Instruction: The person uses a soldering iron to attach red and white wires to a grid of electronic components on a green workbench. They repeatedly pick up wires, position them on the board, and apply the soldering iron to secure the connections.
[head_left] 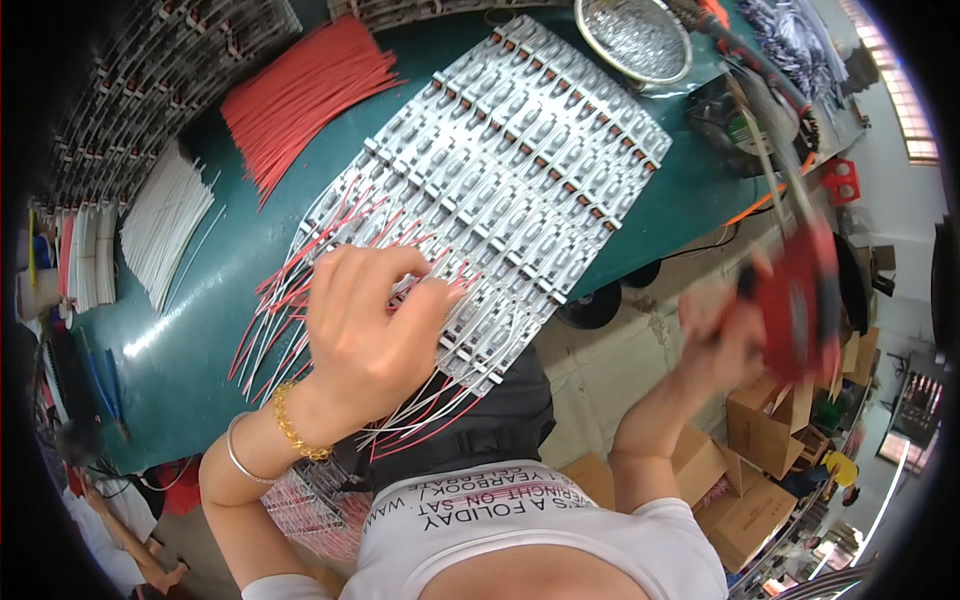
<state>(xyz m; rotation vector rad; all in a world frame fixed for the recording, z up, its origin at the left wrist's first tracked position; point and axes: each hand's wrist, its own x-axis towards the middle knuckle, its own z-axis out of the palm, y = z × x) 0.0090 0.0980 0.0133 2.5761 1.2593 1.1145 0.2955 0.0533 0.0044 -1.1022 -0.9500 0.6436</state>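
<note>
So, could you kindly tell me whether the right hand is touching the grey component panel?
Apart: the head view shows floor between the right hand and the grey component panel.

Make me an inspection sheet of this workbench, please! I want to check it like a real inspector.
Surface: green tabletop, shiny with glare at left.
Job's things: grey panel with rows of small parts; loose red and white wires at its near end.
Clutter: red wire bundle, white wire bundle, round bowl of silvery bits.
Hands: left hand over the panel's wired end; right hand, blurred, holds a red-and-black tool.
Cables: thin dark cord by the table's right edge.
Surroundings: cardboard boxes; person in yellow.
</note>
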